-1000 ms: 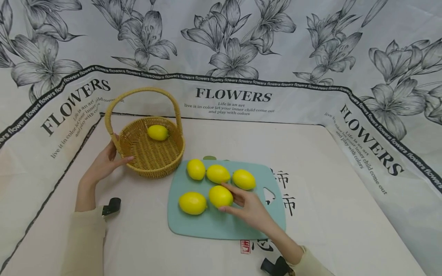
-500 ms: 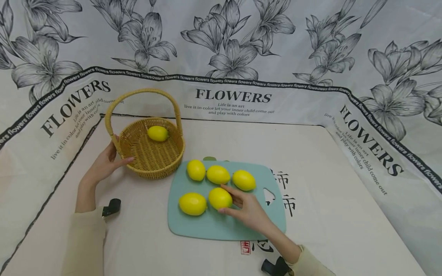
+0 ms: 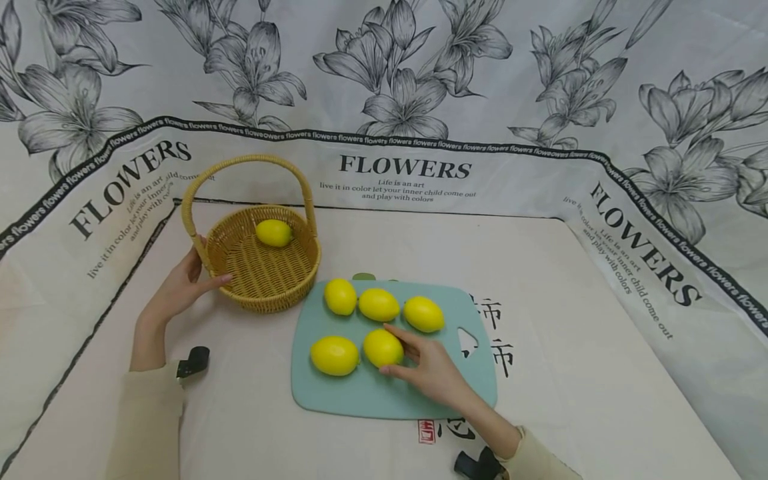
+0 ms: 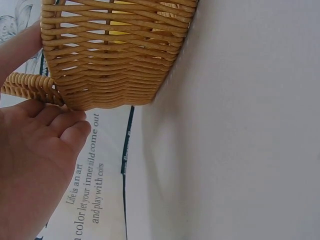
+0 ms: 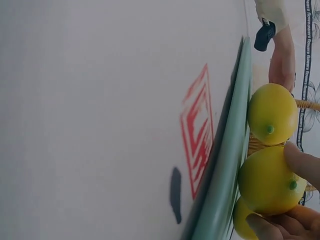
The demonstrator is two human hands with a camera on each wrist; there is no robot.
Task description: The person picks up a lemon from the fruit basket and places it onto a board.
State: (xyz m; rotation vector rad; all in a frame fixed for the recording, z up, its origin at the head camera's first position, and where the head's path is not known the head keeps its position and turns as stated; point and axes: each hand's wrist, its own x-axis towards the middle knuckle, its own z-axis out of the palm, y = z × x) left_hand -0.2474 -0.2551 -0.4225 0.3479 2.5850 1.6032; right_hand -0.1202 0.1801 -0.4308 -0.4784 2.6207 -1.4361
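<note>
My left hand (image 3: 180, 283) grips the near left side of a wicker basket (image 3: 270, 301), thumb over the rim by the handle's foot. One lemon (image 3: 274, 233) lies inside the basket, toward the back. With thumb and fingers, my right hand (image 3: 435, 367) holds a lemon (image 3: 383, 348) at the front middle of a pale green cutting board (image 3: 384, 400). Another lemon (image 3: 334, 355) lies just left of it, and several more form a row behind, among them the right one (image 3: 423, 314). The right wrist view shows the held lemon (image 5: 270, 182) between thumb and fingers.
A white cloth (image 3: 600, 347) with black lettering and a red seal print (image 3: 427, 431) covers the table. Behind stands a flower-printed backdrop (image 3: 408, 80). The board has a cut-out handle hole (image 3: 467, 341) at its right end.
The held lemon and the right fingertips have shifted very slightly toward the near edge of the board. The left hand and the basket stay in place.
</note>
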